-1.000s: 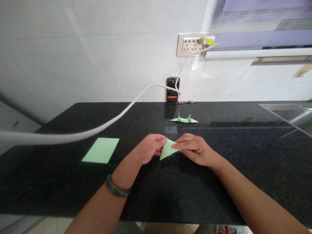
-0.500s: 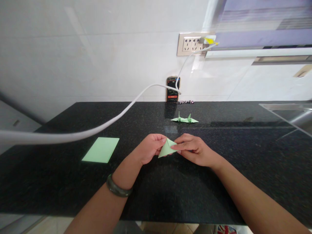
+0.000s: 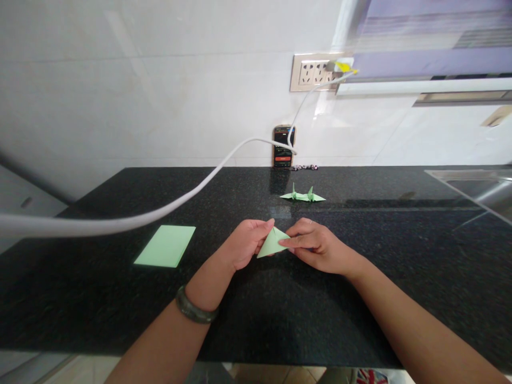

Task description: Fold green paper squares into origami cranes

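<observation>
Between my two hands is a folded piece of light green paper (image 3: 273, 244), roughly triangular, held just above the dark counter. My left hand (image 3: 248, 242) grips its upper left edge, thumb on top near the peak and the other fingers behind. On the opposite side my right hand (image 3: 314, 244) pinches the right corner, its index finger lying across the front face. Two folded green paper cranes (image 3: 303, 197) stand close together beyond my hands. To the left lies a stack of green paper sheets (image 3: 165, 246).
A phone (image 3: 283, 146) leans against the white wall, a beaded strap (image 3: 304, 167) beside it. A white cable (image 3: 192, 193) runs from the wall socket (image 3: 310, 72) across the left foreground. The sink (image 3: 480, 189) edge is at the far right of the black counter (image 3: 256, 320).
My left thumb has shifted up to the peak of the folded paper. The paper has moved slightly left, and my right index finger still presses on it.
</observation>
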Motion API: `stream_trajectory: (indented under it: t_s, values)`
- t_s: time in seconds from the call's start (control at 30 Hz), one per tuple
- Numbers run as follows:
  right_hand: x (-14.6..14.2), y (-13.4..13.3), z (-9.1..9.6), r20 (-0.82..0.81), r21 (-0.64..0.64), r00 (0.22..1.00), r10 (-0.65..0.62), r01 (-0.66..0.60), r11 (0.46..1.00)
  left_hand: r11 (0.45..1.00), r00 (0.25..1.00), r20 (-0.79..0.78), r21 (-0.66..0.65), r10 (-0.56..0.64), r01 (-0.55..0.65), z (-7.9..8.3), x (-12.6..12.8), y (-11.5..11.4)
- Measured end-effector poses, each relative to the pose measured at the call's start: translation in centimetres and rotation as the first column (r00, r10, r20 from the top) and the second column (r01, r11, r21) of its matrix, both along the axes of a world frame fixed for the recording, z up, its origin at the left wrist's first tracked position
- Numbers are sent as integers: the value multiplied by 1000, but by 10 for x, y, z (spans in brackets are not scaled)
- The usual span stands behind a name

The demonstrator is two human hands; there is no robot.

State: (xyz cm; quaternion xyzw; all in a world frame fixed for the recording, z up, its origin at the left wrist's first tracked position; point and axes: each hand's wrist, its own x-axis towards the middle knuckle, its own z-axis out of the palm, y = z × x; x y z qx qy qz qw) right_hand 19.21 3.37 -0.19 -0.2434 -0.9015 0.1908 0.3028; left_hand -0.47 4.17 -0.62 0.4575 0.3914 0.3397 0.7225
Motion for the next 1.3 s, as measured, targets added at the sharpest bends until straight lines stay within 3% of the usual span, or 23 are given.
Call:
stream_trajectory:
  t_s: [0.33,0.53,0.63,0.7,0.73,0.87,1.3]
  values:
    - [-2,1,0,103,51,995,-1,-4,999,964,945,-239,201,223,-176,-11,9,-1]
    - [-5,-2,1,11,-65,1000,-19,20,998,959,942,-243,220,231,-178,-8,9,-2]
    - [-8,-4,-3,-130,-241,973,-191,156,958,955,943,-250,253,221,-157,-6,10,-4]
    - [-11,-3,-9,-164,-367,903,-396,317,875,953,945,-252,269,209,-139,-6,11,-6]
    - [-12,-2,-12,-139,-418,894,-425,336,844,952,946,-252,275,204,-132,-6,12,-7]
    - [-15,0,-20,-71,-513,910,-408,318,798,942,935,-276,307,224,-135,-6,14,-9]
    - [-13,0,-16,-69,-561,928,-367,268,783,932,910,-308,316,276,-176,-6,19,-11]
